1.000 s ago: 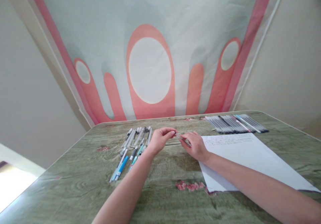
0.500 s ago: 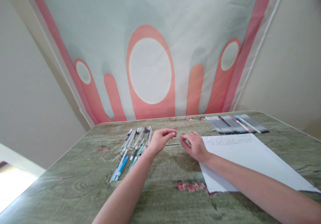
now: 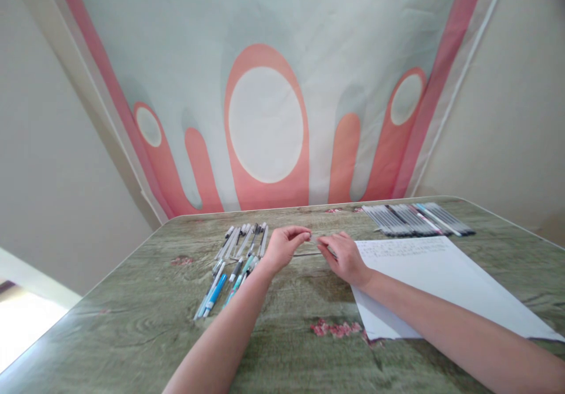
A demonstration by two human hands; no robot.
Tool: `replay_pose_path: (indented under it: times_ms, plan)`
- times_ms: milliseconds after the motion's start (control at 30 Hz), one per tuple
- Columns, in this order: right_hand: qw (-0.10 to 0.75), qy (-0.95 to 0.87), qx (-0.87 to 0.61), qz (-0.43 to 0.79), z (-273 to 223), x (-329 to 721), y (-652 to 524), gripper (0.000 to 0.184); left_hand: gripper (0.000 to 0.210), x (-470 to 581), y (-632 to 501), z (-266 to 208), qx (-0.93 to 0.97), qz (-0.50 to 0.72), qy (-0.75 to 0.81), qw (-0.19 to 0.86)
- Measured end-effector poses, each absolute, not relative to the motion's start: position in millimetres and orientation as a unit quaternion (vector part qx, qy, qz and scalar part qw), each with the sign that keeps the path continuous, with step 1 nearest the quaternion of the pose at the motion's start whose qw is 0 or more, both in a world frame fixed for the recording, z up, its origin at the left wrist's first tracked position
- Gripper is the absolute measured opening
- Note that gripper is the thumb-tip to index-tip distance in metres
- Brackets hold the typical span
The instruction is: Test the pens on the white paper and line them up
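Over the middle of the table, my left hand (image 3: 285, 248) pinches one end of a pen (image 3: 313, 239) between thumb and fingers. From the other side, my right hand (image 3: 345, 257) is closed on the same pen. Only a short, pale, see-through stretch of it shows between the fingertips; the rest is hidden. Just below the hands is a thin dark rod (image 3: 305, 255), like a refill, its right end covered by my right hand.
Left of my hands lie several capped gel pens (image 3: 242, 241) and several coloured pens (image 3: 216, 294). A row of clear-barrelled pens (image 3: 415, 219) lies at the back right. Written-on white paper (image 3: 441, 288) lies under my right forearm on the wood-patterned table (image 3: 145, 323).
Both hands stay almost in place, still joined at the pen. The whole view has shifted very slightly.
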State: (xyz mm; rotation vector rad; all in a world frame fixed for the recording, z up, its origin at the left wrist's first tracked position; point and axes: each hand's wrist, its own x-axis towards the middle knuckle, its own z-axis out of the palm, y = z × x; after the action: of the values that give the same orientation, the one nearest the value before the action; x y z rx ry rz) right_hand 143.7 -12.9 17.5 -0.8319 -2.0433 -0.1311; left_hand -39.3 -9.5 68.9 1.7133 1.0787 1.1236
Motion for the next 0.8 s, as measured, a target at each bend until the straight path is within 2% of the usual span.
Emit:
replay_pose_path:
  times_ms: [267,567,800]
  plan:
    - [0.427,-0.832,-0.346,-0.071,17.3,144.6,-12.7,0.016,0.028,-41.9,-9.5,68.4,0.706,0.412,0.448,0.363]
    - [0.431,-0.832,-0.343,-0.061,17.9,144.1,-14.2,0.017,0.030,-41.1,-10.9,67.9,0.687,0.422,0.420,0.417]
    - [0.433,-0.835,-0.332,-0.066,16.3,144.3,-13.2,0.018,0.029,-39.9,-10.6,68.0,0.712,0.428,0.412,0.375]
